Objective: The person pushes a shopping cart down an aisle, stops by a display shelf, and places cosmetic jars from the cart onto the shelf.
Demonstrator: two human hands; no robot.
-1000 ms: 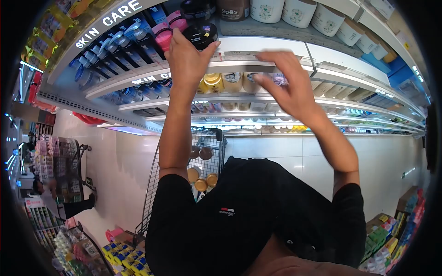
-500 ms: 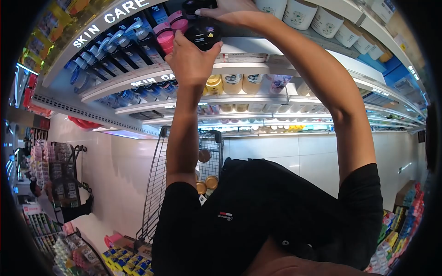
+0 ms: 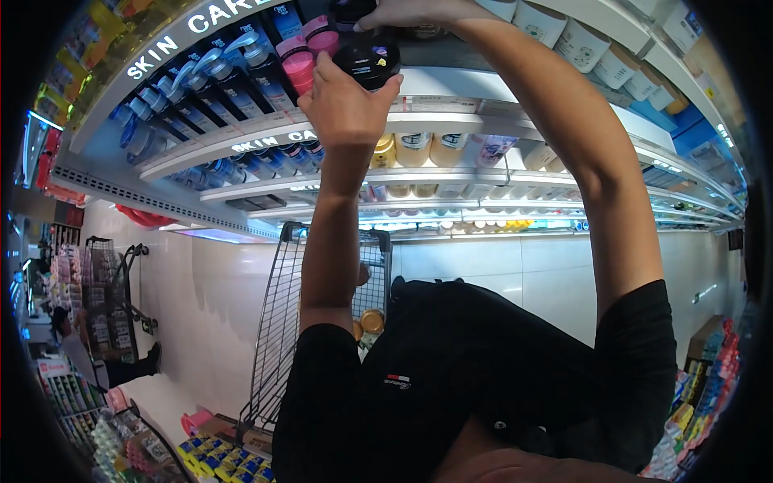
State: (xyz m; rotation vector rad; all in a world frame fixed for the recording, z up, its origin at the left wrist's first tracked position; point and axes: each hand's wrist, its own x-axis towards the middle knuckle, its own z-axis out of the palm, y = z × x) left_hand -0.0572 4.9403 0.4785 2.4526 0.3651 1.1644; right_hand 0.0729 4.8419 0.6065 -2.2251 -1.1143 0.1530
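Observation:
My left hand (image 3: 348,105) is wrapped round the near side of a black jar (image 3: 369,63) with small purple and yellow marks on its lid, on the top shelf (image 3: 451,82). Behind that jar, at the top edge of the view, my right hand (image 3: 411,13) grips a second black jar (image 3: 351,10); part of that hand is cut off by the frame. Pink-lidded jars (image 3: 296,68) stand just left of the front black jar. Blue pump bottles (image 3: 256,60) are lined up farther left.
White tubs (image 3: 581,44) line the shelf at the right. Lower shelves hold yellow-lidded bottles (image 3: 414,150). A wire shopping cart (image 3: 278,306) with gold-lidded jars (image 3: 371,320) stands below my left arm. At the far left, a person (image 3: 88,354) is beside another cart (image 3: 105,302).
My right hand has moved up and left from in front of the shelf to the rear black jar. My left hand stays on the front jar, which appears slightly farther right.

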